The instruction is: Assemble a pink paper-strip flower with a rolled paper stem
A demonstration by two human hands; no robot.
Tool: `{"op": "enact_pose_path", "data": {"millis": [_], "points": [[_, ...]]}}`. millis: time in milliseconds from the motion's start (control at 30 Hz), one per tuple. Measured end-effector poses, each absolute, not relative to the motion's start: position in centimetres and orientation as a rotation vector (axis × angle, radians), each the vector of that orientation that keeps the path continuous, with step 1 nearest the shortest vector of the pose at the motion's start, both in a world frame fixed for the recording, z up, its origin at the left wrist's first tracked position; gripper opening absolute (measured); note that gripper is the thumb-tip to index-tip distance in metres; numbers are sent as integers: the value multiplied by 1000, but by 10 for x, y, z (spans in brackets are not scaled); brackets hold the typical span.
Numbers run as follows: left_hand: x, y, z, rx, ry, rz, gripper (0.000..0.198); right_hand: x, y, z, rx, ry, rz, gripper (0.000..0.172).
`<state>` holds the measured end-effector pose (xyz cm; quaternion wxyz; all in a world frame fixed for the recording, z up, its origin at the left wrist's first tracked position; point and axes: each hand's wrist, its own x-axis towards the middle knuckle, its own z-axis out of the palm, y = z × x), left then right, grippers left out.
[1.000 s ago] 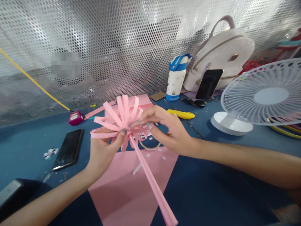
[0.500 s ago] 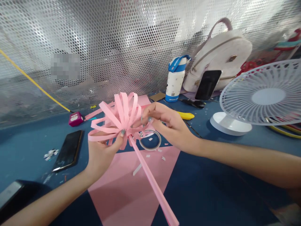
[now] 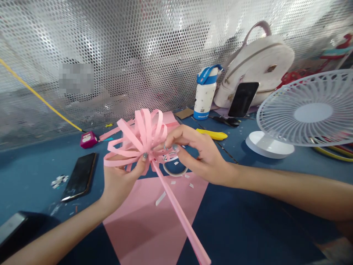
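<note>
A pink paper flower [image 3: 143,134], made of looped strips, rests in my left hand [image 3: 121,182]. The thumb presses at its centre and the other fingers are behind the loops. From that centre a long pink paper stem [image 3: 178,209] slants down to the lower right. My right hand [image 3: 202,154] is at the flower's right side, thumb and fingers curled together in a pinch by the loops. What lies between those fingertips is too small to make out. Under the stem lies a pink paper sheet [image 3: 149,224], and a roll of tape [image 3: 176,174] is partly hidden behind the flower.
A yellow cutter [image 3: 212,135], a bottle [image 3: 204,97] and a white fan [image 3: 268,145] stand or lie to the right. Behind is a white backpack [image 3: 259,66] with a phone [image 3: 243,99] against it. Another phone [image 3: 79,175] and a magenta box [image 3: 88,139] are left.
My right hand has dropped slightly and its thumb and fingers have shifted by the loops. My left hand and the flower have stayed almost in place.
</note>
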<state>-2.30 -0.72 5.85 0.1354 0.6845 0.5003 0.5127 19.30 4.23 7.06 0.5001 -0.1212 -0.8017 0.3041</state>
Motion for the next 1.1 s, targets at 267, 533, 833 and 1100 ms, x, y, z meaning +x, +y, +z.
{"op": "enact_pose_path", "data": {"millis": [267, 533, 833, 1100], "points": [[-23, -8, 59, 2048, 1452, 1450, 19, 191, 43, 69, -323, -1946, 748, 20], [-14, -13, 58, 2260, 1559, 1428, 13, 187, 48, 55, -461, -1856, 794, 21], [-8, -18, 61, 2271, 1482, 1388, 16, 185, 49, 51, -434, -1844, 781, 25], [-12, -14, 58, 2486, 1474, 1350, 20, 182, 49, 58, -422, -1824, 975, 32]]}}
